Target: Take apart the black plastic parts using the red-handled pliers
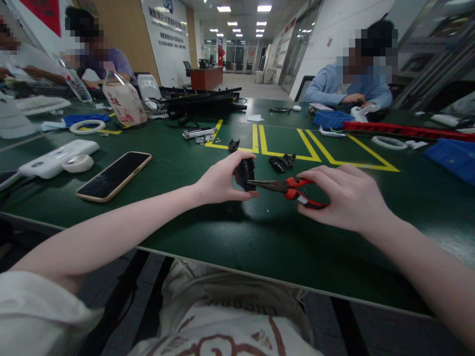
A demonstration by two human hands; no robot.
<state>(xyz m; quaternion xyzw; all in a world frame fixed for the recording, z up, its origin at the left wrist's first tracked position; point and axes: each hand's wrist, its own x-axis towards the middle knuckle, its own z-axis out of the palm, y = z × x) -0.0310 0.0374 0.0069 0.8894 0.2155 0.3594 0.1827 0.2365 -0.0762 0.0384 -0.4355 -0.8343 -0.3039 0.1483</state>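
Head view. Your left hand [222,180] pinches a small black plastic part [245,174] between thumb and curled fingers, held just above the green table [237,237] near the middle of its near edge. Your right hand [347,198] closes its fingers around the red handles of the needle-nose pliers [282,186], whose dark tips meet the part.

Just beyond, loose black fragments [282,161] lie by the yellow floor-tape lines [297,148]. Toward the left edge you see a smartphone [114,175] lying face up, a white tape roll [77,163] and a white casing [57,157]. At the far right edge sit blue bins [454,157] and a red strip [404,130]. Other people sit at the far left and far right corners.
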